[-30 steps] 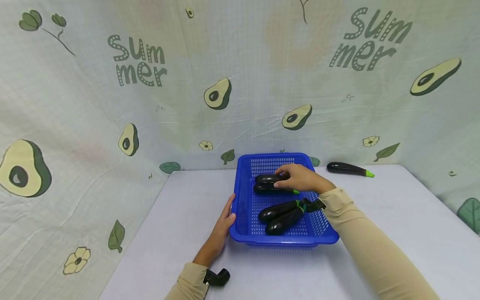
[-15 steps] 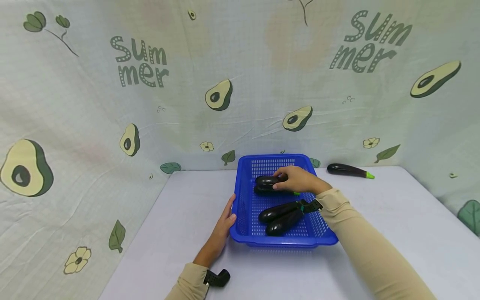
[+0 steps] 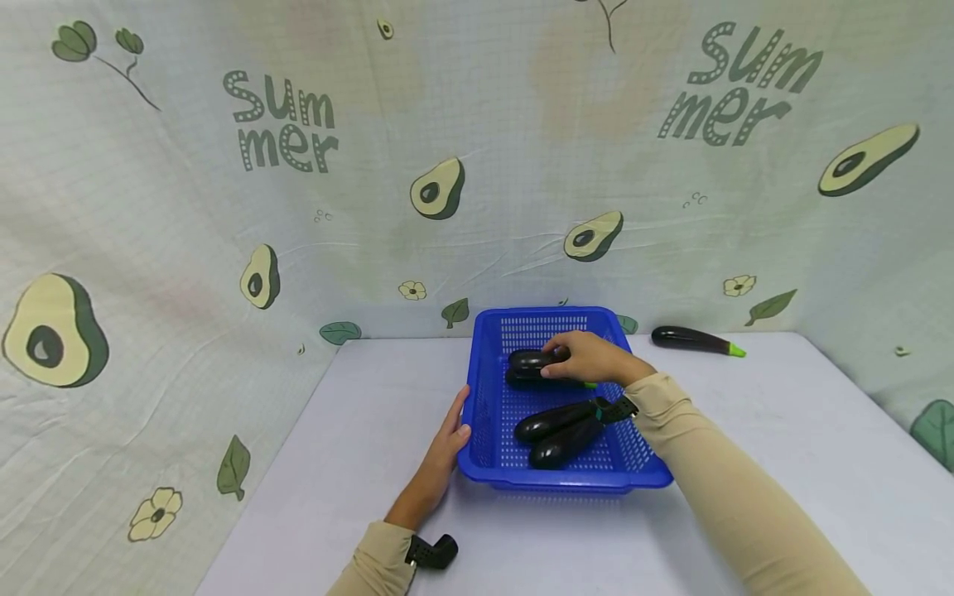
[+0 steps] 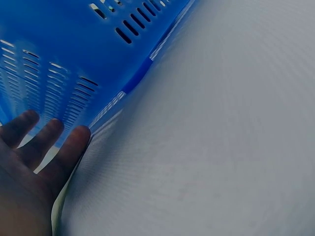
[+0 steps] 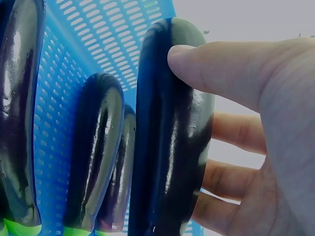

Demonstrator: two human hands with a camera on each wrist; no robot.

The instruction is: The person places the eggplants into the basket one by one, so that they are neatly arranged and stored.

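Note:
In the head view, my right hand (image 3: 592, 358) grips a glossy dark eggplant (image 3: 526, 361) inside the blue plastic basket (image 3: 551, 477). The right wrist view has the thumb across this eggplant (image 5: 170, 132) and the other fingers along its far side. Close under it lies a second eggplant (image 3: 522, 379) with a green tip. Two more, a rear one (image 3: 547, 422) and a front one (image 3: 562, 447), lie side by side near the basket's front, their stem ends behind the right wrist's black strap. My left hand (image 3: 441, 451) rests against the basket's left side, its fingers (image 4: 64, 152) extended along the slotted wall.
Another eggplant (image 3: 689, 339) with a bright green stem lies on the white table (image 3: 775, 430), behind and right of the basket. A cloth backdrop (image 3: 492, 141) printed with avocados rises at the table's back edge. Black devices are strapped to both wrists.
My right hand and forearm have shifted slightly left, and the wrist strap covers more of the front eggplants' stem ends. The left hand keeps its place on the basket.

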